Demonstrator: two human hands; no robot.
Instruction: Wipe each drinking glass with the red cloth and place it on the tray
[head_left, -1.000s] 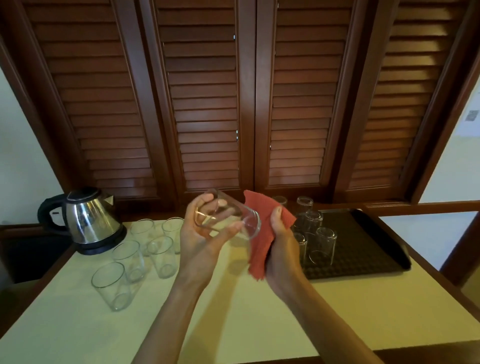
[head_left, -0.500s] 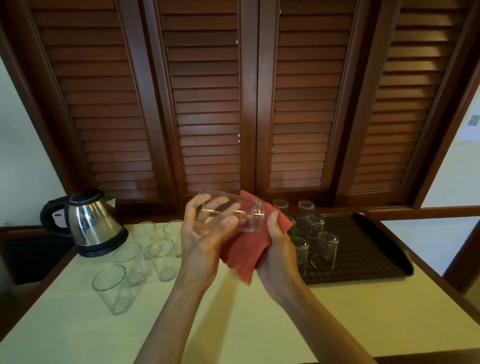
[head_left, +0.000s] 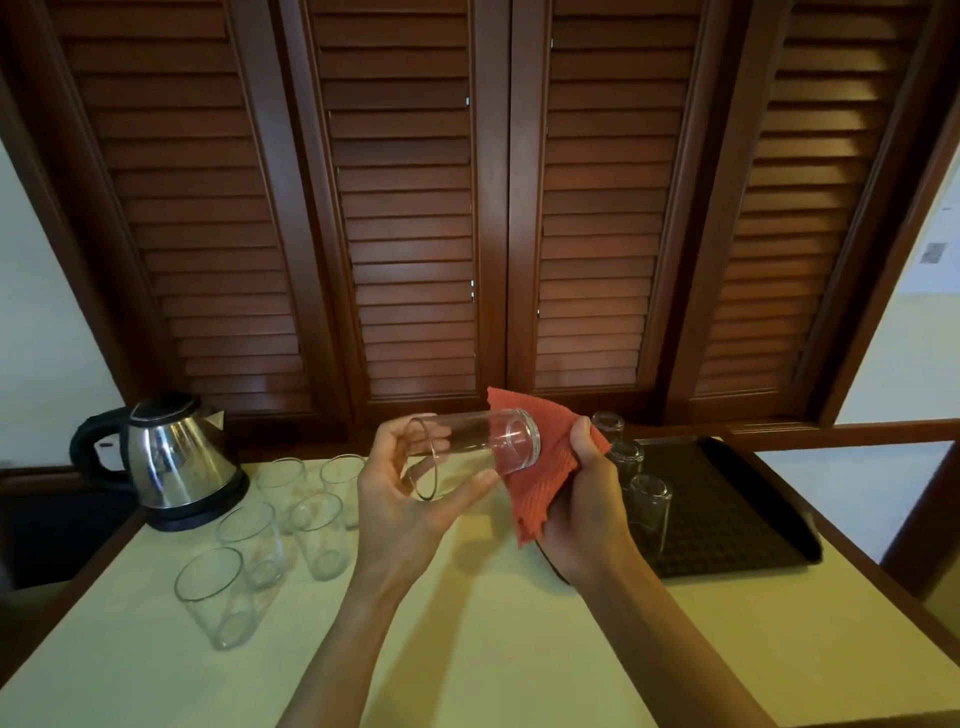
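Note:
My left hand grips a clear drinking glass lying on its side in the air, mouth towards me and base pointing right. My right hand holds the red cloth pressed against the glass's base end. Several upright glasses stand on the table to the left. On the black tray at the right, several glasses stand upside down, partly hidden behind my right hand.
A steel kettle on a black base stands at the back left of the pale table. Dark wooden louvred doors rise right behind the table. A wooden rail runs past the tray on the right.
The glass has turned from tilted to nearly level, its base now against the cloth. The cloth moved from hanging beside the glass to wrapping its base end. Both hands stayed at the same place.

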